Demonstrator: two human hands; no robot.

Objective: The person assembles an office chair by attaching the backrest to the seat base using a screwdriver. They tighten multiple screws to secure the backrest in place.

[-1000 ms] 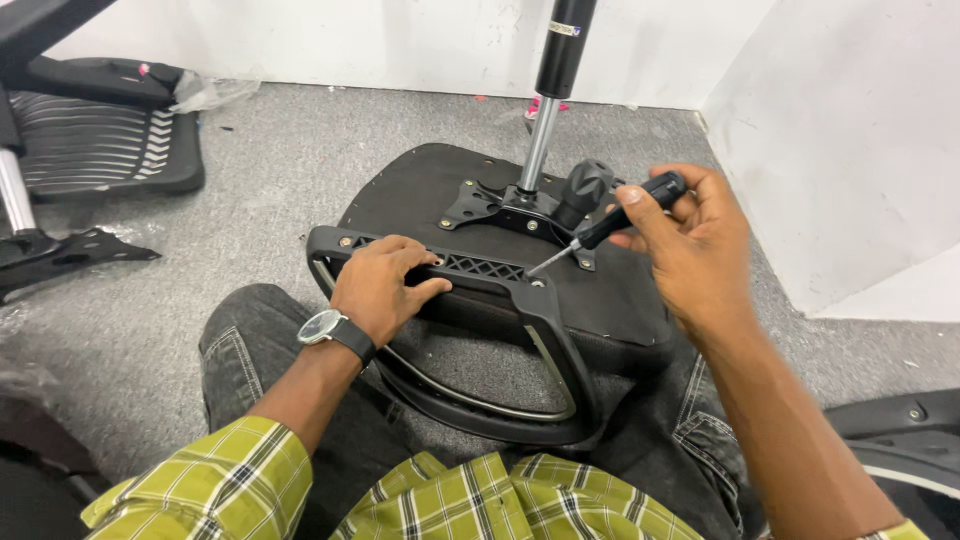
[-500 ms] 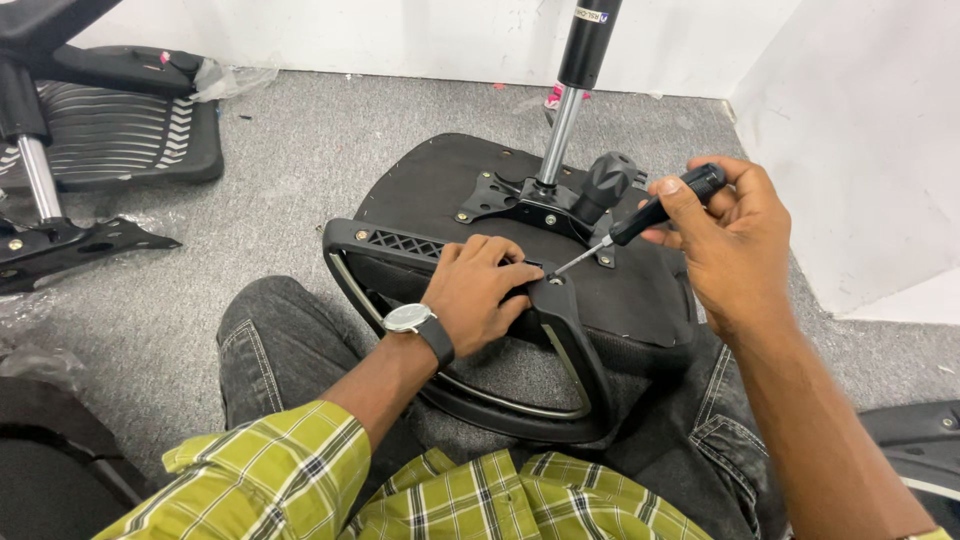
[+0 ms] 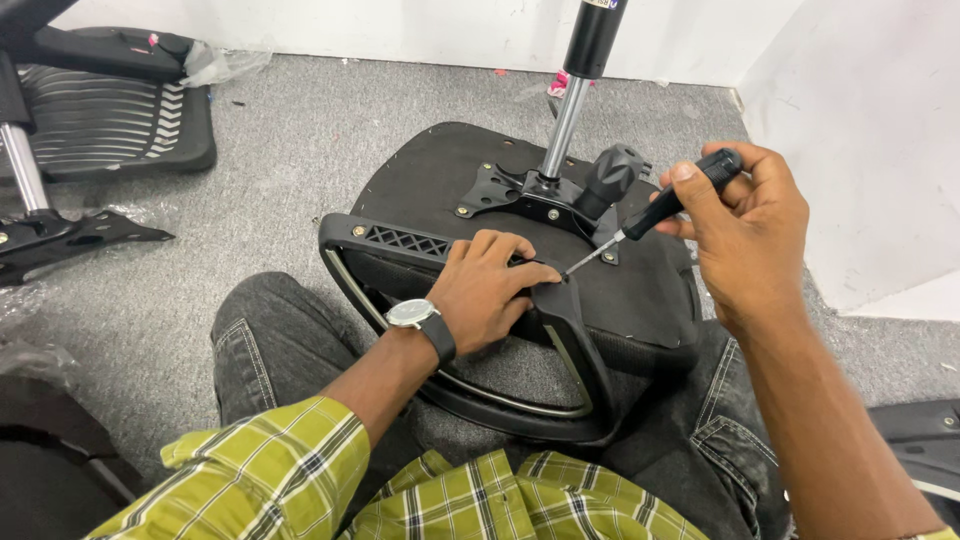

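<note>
Screwdriver (image 3: pixel 655 212), black handle, gripped in closed fingers of right hand (image 3: pixel 745 235); tip set at rear end of armrest (image 3: pixel 470 330). Armrest lying across upside-down chair seat (image 3: pixel 640 290), resting on lap. Left hand (image 3: pixel 487 290) pressed flat on armrest, fingers curled over its top edge, holding nothing else. Metal post (image 3: pixel 565 125) upright behind armrest. Clear plastic wrapping (image 3: pixel 225 63) crumpled far left, near wall.
</note>
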